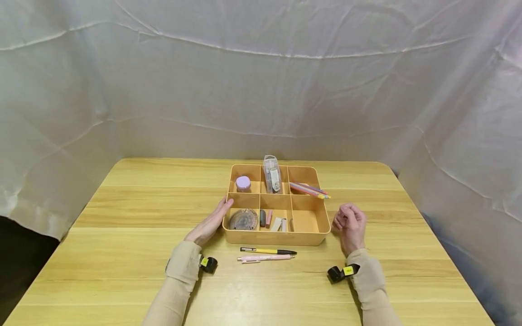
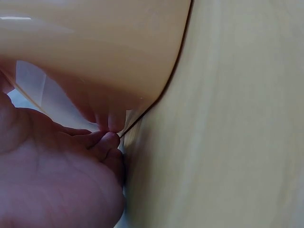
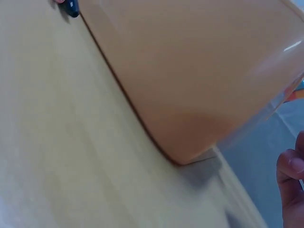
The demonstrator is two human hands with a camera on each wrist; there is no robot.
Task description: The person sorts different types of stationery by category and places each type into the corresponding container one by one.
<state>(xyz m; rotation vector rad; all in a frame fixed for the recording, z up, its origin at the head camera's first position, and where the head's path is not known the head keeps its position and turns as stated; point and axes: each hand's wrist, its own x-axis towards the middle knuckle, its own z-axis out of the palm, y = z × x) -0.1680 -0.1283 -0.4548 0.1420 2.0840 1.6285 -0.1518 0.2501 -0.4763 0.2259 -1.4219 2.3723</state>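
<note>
An orange organizer box with several compartments stands on the table. My left hand lies along its left side with the fingers extended; in the left wrist view the fingertips touch the box wall. My right hand rests just right of the box, fingers loosely curled with nothing visible in them. Seen from the right wrist, its fingers are apart from the box. In front of the box lie a yellow-and-black pen and a pink pen, side by side.
The compartments hold a purple-lidded container, a clear package leaning up past the rim, colourful thin sticks, a round translucent item, a dark oblong piece, a pink piece and white pieces. Grey curtains surround the table.
</note>
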